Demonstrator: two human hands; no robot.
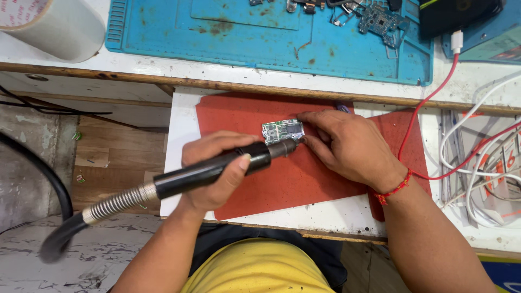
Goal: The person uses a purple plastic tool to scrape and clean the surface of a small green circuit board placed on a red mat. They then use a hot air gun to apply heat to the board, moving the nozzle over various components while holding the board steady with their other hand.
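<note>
A small green circuit board [282, 130] lies on a red mat [304, 179] on a pulled-out white shelf. My left hand [214, 173] grips a black hot-air wand [217, 169] with a metal spring hose; its metal nozzle [287, 146] points at the board's lower right edge. My right hand [347, 146] rests on the mat, its fingertips pressed against the board's right side. A red thread is tied round my right wrist.
A blue work mat [260, 38] lies on the bench above, with another circuit board [382, 21] and small parts. A big tape roll [49, 24] stands at top left. Red and white cables [467, 157] lie at right. A black hose [38, 173] curves at left.
</note>
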